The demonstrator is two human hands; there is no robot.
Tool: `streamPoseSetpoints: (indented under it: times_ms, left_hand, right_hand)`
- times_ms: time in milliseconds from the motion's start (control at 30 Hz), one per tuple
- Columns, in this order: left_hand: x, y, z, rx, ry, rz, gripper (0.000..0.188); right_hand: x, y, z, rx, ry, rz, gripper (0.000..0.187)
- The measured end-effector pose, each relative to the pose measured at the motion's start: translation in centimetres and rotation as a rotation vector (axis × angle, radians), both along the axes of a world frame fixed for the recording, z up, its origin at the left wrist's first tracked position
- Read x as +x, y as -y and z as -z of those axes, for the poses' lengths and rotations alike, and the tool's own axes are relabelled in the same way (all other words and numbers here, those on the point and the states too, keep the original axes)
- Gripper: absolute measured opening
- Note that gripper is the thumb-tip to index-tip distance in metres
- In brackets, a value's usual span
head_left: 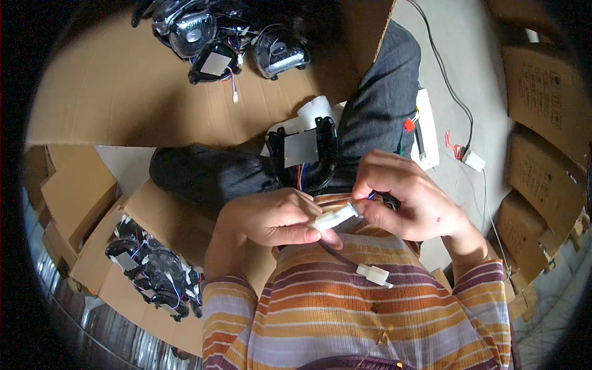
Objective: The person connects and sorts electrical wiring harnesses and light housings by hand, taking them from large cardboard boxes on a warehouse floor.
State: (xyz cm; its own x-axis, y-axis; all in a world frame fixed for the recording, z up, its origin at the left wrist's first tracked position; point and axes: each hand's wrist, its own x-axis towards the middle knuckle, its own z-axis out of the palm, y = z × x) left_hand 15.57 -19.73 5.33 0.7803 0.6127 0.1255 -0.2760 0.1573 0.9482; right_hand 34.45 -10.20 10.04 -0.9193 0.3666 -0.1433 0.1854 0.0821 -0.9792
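My left hand (274, 216) is closed on a white plastic wire connector (333, 218), holding it between thumb and fingers in front of my belly. At the connector's right end, my right hand (407, 197) pinches the wires, a bit of blue wire showing between its fingers. From under my left hand a dark cable runs to a second white connector (374, 275), which hangs against my striped shirt. Just beyond my hands, a black lamp housing (327, 161) with a silver square plate rests between my legs. Red and blue wires come out of its near side.
Several similar lamps (280, 52) lie on a large cardboard sheet (123, 98) ahead. An open carton (151, 305) at the left holds more black lamp units. To the right are a white power adapter (473, 160) with its cable and stacked brown cartons (542, 154).
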Motion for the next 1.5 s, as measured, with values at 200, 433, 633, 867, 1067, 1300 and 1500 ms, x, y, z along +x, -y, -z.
streamPoseSetpoints:
  times_ms: [200,433,633,867,1067,1300,1500]
  left_hand:
    - [0.0,-0.3,-0.3,-0.176,0.031,0.012,0.029]
    - [-0.7,0.0,0.1,-0.171,-0.127,-0.066,0.024]
    - [-0.6,2.4,-0.3,-0.454,-0.067,-0.51,0.014]
    - [-1.0,2.5,-0.5,-0.112,-0.283,-0.671,0.017]
    - [-0.8,2.8,-0.9,-0.143,-0.318,-0.733,0.011]
    - [-1.3,2.9,-0.5,-0.266,-0.211,-0.673,0.013]
    - [-1.4,3.3,-1.0,-0.316,-0.24,-0.665,0.014]
  right_hand:
    - [-0.5,0.2,-0.3,0.115,-0.044,-0.013,0.009]
    - [-0.1,0.2,0.9,0.103,0.066,-0.044,0.007]
    - [1.9,-1.4,-0.3,0.123,-0.006,0.108,0.007]
    - [2.0,-2.2,-1.2,0.038,-0.078,-0.005,0.003]
    - [1.5,-1.8,-1.4,-0.032,-0.089,-0.016,0.003]
    - [1.2,-2.1,-0.9,-0.006,-0.14,-0.03,0.003]
    - [1.0,-1.4,-1.0,0.061,-0.075,-0.047,0.007]
